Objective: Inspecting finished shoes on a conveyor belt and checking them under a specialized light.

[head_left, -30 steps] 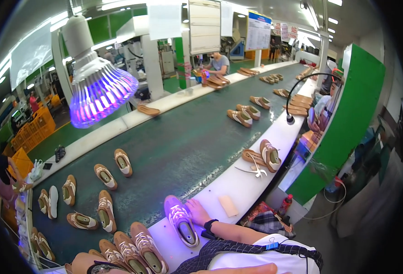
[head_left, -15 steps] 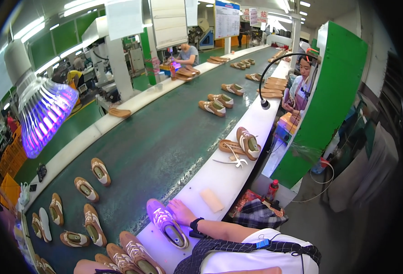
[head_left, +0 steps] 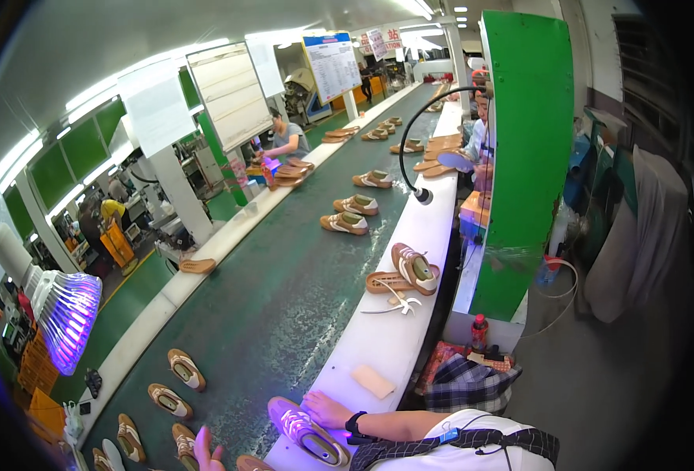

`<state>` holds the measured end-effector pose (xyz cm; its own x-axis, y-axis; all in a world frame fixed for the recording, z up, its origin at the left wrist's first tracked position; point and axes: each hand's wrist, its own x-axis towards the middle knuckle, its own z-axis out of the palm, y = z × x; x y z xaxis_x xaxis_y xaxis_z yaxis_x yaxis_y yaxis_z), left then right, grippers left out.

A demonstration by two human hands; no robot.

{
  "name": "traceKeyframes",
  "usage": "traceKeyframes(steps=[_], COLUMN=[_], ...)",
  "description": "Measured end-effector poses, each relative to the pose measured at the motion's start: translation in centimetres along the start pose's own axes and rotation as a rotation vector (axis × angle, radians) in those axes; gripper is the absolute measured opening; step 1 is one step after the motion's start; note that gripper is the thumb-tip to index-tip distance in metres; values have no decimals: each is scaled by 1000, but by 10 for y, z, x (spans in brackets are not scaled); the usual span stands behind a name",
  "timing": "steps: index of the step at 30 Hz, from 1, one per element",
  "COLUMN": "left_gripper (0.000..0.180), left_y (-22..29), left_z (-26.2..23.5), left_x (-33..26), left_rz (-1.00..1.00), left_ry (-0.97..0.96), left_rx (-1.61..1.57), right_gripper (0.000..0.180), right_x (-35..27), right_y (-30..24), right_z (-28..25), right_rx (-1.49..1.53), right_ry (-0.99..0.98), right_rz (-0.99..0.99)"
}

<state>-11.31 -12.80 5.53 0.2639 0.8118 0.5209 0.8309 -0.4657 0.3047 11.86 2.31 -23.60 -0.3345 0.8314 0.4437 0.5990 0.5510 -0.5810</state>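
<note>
Purple-lit sneaker (head_left: pixel 293 424) is seen btm ctr of frame, on wht ledge (head_left: pixel 394 345). R hand (head_left: pixel 329 410) is laid flat beside it, fingers loosely spread. L hand (head_left: pixel 207 453) is cut off by btm edge, lower L, near brown shoe (head_left: pixel 182 440); grip can't be told. Beige pad (head_left: pixel 373 381) is placed above R hand; lamp (head_left: pixel 67 314) is hung far L.

A dark green conveyor belt (head_left: pixel 276 290) runs between white borders, with the right-hand tabletop (head_left: pixel 406 345) adjoining an upright green panel (head_left: pixel 527 157). Fluorescent tubes (head_left: pixel 415 8) light the ceiling (head_left: pixel 166 27); a violet-lit reflector lamp (head_left: pixel 68 318) hangs at left. The floor is green (head_left: pixel 120 314) at left, grey (head_left: pixel 590 377) at right.
</note>
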Motion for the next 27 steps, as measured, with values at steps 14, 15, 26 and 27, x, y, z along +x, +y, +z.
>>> traceKeyframes(steps=[14, 15, 26, 27], left_gripper=[74, 71, 67, 67], left_y=[-36, -40, -44, -44], left_z=[81, 82, 85, 84], left_x=[-187, -190, -203, -202], left_rz=[-897, -685, -907, -909], left_ry=[-74, 44, 110, 116], left_rx=[398, 575, 312, 307], right_gripper=[71, 69, 78, 78], right_x=[-11, -14, -12, -15], right_y=[-55, -59, -119, -126], right_z=[-4, -5, 28, 35], right_rx=[745, 908, 1013, 986], right_ry=[-85, -110, -320, -320], right_rz=[212, 199, 365, 329])
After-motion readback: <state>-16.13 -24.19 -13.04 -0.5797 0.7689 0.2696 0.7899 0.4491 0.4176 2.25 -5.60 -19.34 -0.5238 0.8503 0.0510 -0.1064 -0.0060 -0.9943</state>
